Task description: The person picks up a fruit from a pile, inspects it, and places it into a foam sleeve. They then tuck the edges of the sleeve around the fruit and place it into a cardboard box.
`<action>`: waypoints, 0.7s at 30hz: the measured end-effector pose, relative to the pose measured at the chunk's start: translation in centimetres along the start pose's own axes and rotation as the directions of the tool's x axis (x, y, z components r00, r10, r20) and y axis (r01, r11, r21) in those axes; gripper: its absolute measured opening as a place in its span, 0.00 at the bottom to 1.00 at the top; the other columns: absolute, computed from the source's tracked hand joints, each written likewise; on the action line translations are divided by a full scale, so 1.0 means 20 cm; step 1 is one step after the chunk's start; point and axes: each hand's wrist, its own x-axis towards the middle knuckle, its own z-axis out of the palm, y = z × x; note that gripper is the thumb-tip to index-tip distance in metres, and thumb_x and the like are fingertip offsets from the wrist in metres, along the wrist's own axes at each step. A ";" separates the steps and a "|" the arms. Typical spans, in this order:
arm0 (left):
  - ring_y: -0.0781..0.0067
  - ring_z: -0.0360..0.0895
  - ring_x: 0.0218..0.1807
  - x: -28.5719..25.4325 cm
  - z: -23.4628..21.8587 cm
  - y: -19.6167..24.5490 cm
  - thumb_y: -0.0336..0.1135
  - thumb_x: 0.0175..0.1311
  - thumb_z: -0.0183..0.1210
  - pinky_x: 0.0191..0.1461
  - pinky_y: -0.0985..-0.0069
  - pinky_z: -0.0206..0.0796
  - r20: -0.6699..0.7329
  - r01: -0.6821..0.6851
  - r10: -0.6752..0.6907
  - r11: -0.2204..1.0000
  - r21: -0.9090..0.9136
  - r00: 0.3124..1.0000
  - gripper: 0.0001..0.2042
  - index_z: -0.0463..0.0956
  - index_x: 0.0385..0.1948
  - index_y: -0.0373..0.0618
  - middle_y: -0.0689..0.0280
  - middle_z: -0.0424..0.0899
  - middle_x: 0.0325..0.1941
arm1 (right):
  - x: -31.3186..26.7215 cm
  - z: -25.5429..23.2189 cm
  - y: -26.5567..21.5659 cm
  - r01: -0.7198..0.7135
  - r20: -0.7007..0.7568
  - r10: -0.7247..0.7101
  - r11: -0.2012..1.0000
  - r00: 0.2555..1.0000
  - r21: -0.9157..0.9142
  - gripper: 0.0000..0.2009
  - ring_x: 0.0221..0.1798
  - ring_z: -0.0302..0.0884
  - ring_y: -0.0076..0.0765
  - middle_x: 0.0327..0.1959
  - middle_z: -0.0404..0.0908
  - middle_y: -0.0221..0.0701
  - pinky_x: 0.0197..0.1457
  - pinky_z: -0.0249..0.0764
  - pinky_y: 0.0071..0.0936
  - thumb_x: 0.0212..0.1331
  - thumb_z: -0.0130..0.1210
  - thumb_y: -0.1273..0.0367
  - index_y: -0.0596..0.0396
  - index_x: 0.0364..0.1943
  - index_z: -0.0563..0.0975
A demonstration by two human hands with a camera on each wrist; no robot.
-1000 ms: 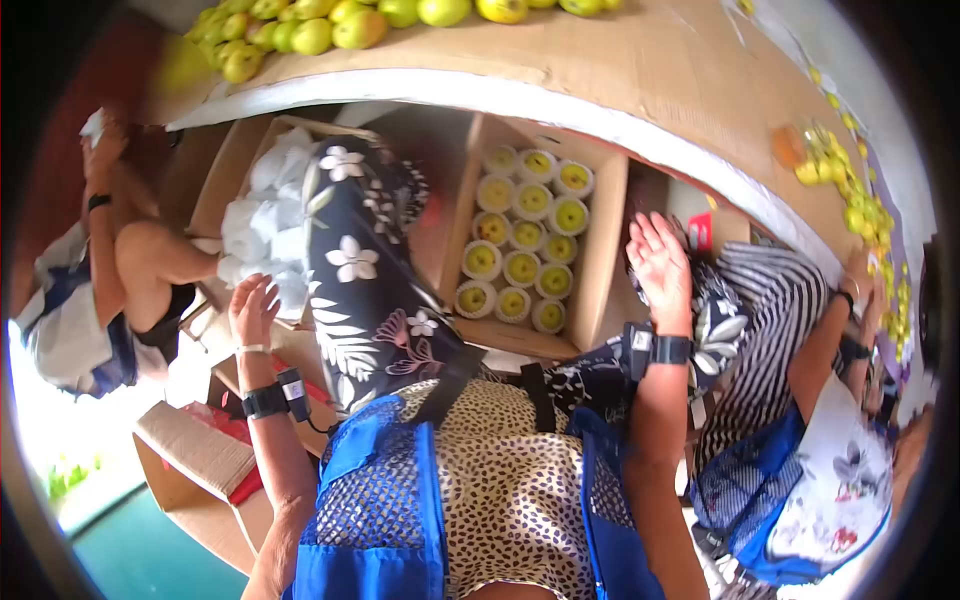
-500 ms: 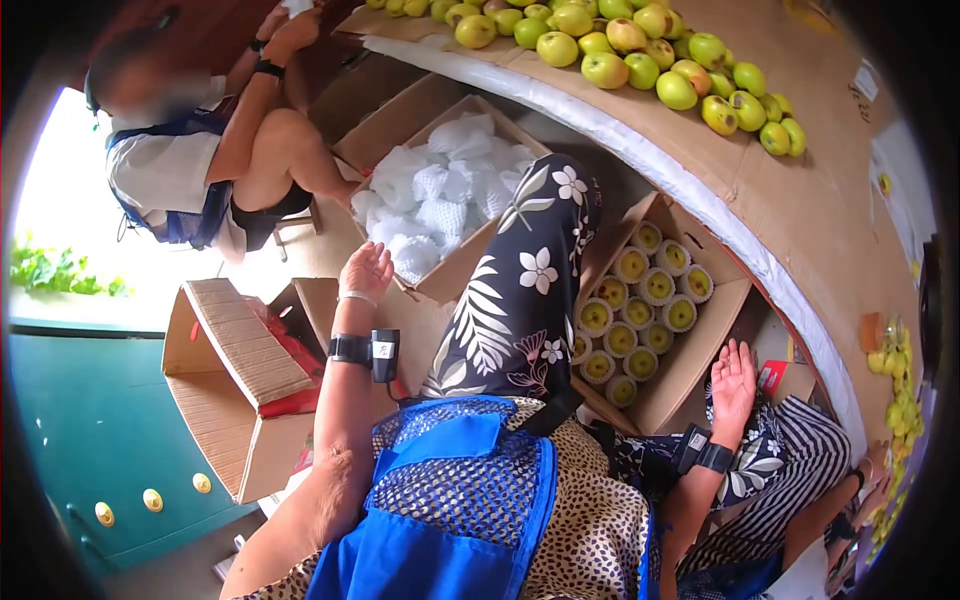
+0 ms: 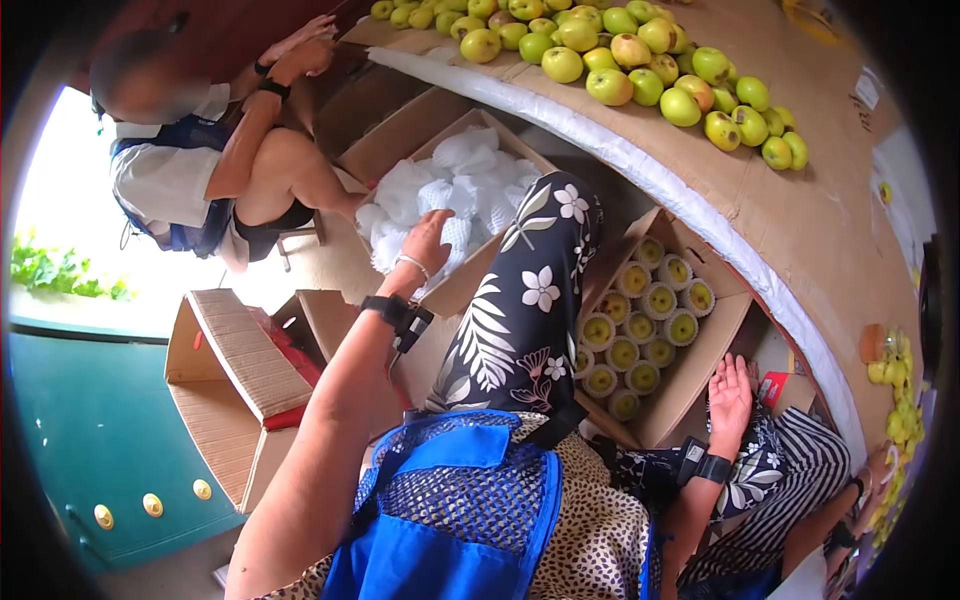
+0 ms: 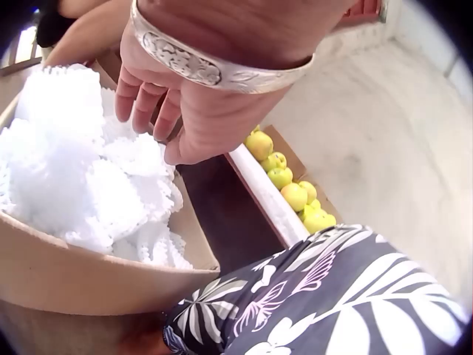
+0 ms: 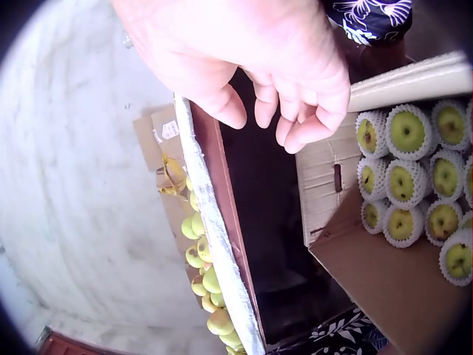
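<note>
My left hand (image 3: 428, 243) reaches over a cardboard box (image 4: 96, 285) heaped with white foam fruit nets (image 4: 122, 177). Its fingers are loosely bent, the fingertips close over the near edge of the heap, and nothing shows in its grasp. My right hand (image 3: 731, 400) hangs palm up beside another cardboard box (image 5: 384, 274), fingers relaxed and holding nothing. In that box, green-yellow apples (image 5: 403, 181) stand in rows, each in a white foam net. The right wrist view shows the right hand's fingertips just outside the box wall.
Loose apples (image 3: 610, 85) lie on a cardboard-covered table (image 3: 780, 210) along the far side. Another person (image 3: 190, 160) sits at the left. A tipped carton (image 3: 240, 350) stands by the green cabinet (image 3: 90, 420). Striped trousers (image 3: 810, 450) show at the right.
The head view has swung left. My left hand has moved forward from beside the box to over the foam nets. My right hand stays relaxed by the apple box.
</note>
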 end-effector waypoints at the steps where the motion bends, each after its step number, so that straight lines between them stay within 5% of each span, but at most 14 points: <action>1: 0.51 0.69 0.50 0.04 0.04 -0.01 0.22 0.40 0.55 0.53 0.66 0.63 0.011 -0.076 0.075 0.994 0.074 0.997 0.27 0.64 0.49 0.48 0.55 0.67 0.53 | 0.00 0.00 0.00 -0.004 -0.005 0.004 1.000 1.000 0.012 0.17 0.48 0.68 0.30 0.51 0.70 0.35 0.48 0.67 0.26 0.58 0.48 0.67 0.54 0.52 0.66; 3: 0.51 0.68 0.51 0.12 0.14 -0.06 0.22 0.39 0.56 0.52 0.66 0.64 0.049 -0.232 0.227 0.948 0.219 0.973 0.31 0.61 0.52 0.49 0.56 0.65 0.54 | 0.01 0.02 0.03 -0.017 0.004 0.017 0.999 1.000 0.030 0.18 0.48 0.68 0.31 0.52 0.69 0.35 0.48 0.67 0.26 0.57 0.49 0.68 0.55 0.52 0.66; 5: 0.51 0.64 0.55 0.18 0.22 -0.16 0.23 0.37 0.58 0.55 0.66 0.62 0.190 -0.069 0.017 0.961 0.269 0.982 0.34 0.59 0.54 0.50 0.56 0.63 0.56 | -0.02 0.06 0.04 0.002 -0.016 -0.002 1.000 1.000 0.030 0.18 0.47 0.68 0.32 0.52 0.69 0.36 0.47 0.67 0.27 0.56 0.49 0.69 0.56 0.51 0.66; 7: 0.51 0.69 0.51 0.17 0.22 -0.14 0.24 0.40 0.57 0.51 0.65 0.65 0.211 -0.065 0.014 0.969 0.237 0.977 0.32 0.59 0.55 0.51 0.53 0.67 0.52 | -0.04 0.04 0.05 0.047 0.085 -0.044 0.998 0.995 -0.036 0.17 0.45 0.70 0.33 0.50 0.70 0.37 0.46 0.68 0.27 0.55 0.50 0.70 0.56 0.50 0.68; 10: 0.51 0.71 0.48 0.20 0.29 -0.14 0.21 0.39 0.57 0.48 0.64 0.66 0.140 0.054 -0.134 0.882 0.468 0.981 0.30 0.61 0.50 0.50 0.53 0.71 0.47 | -0.02 0.05 0.06 0.064 -0.019 -0.065 0.998 0.998 -0.010 0.15 0.43 0.72 0.33 0.45 0.74 0.37 0.43 0.69 0.27 0.54 0.52 0.69 0.55 0.46 0.70; 13: 0.50 0.74 0.41 0.19 0.36 -0.22 0.28 0.47 0.55 0.42 0.61 0.66 -0.111 0.076 -0.041 0.938 0.338 0.993 0.18 0.64 0.42 0.50 0.52 0.76 0.36 | -0.03 0.07 0.06 0.070 -0.091 -0.071 0.997 0.993 -0.013 0.14 0.42 0.73 0.33 0.43 0.75 0.36 0.42 0.69 0.26 0.53 0.53 0.69 0.54 0.45 0.71; 18: 0.56 0.77 0.34 0.14 0.05 -0.05 0.45 0.48 0.58 0.38 0.67 0.67 -0.109 0.151 -0.124 0.946 0.286 0.986 0.13 0.77 0.31 0.48 0.58 0.80 0.28 | -0.03 0.11 0.03 0.093 -0.067 -0.093 0.996 0.993 0.004 0.13 0.44 0.72 0.32 0.45 0.74 0.37 0.43 0.68 0.24 0.54 0.52 0.70 0.54 0.44 0.71; 20: 0.65 0.77 0.26 0.14 -0.03 -0.15 0.44 0.51 0.57 0.31 0.71 0.67 -0.185 0.052 -0.002 0.962 0.267 0.983 0.12 0.76 0.30 0.46 0.63 0.79 0.22 | -0.04 0.13 0.02 0.107 -0.047 -0.106 0.994 0.993 0.003 0.12 0.44 0.72 0.32 0.45 0.74 0.37 0.44 0.68 0.24 0.55 0.51 0.70 0.54 0.44 0.71; 21: 0.76 0.74 0.21 0.19 -0.02 -0.36 0.41 0.54 0.56 0.25 0.77 0.64 -0.239 -0.040 0.033 0.999 -0.028 0.971 0.11 0.76 0.27 0.43 0.66 0.78 0.21 | -0.05 0.13 0.02 0.104 -0.052 -0.104 0.995 0.993 0.000 0.12 0.44 0.72 0.31 0.45 0.74 0.36 0.44 0.68 0.24 0.55 0.51 0.70 0.54 0.44 0.71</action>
